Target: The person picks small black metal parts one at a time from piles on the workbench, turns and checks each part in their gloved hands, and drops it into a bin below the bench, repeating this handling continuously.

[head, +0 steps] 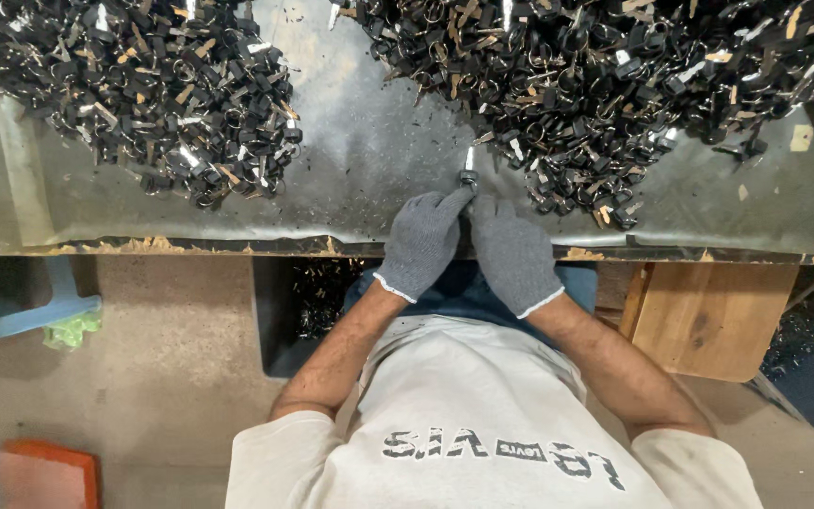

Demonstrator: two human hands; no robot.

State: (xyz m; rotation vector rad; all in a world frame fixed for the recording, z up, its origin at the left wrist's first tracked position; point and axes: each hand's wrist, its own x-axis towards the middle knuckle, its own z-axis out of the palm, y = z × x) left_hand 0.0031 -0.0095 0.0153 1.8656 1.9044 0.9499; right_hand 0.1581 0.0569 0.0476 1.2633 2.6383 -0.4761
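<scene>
I see both gloved hands, left hand [423, 243] and right hand [512, 253], fingers pinching one small metal part [468, 172] mid-frame; it could slip into the pile [577, 85].

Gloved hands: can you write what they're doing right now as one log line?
left hand: grips small metal part | right hand: same part | flanks: left pile of black parts, right pile | surface: grey workbench

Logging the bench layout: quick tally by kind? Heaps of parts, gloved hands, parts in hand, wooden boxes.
Heaps of small black parts: 2, left heap and right heap
Grey-gloved hands: 2, left hand and right hand
Small part held between the hands: 1, small part
Wooden boxes under the bench: 1, wooden box
Total: 6
</scene>
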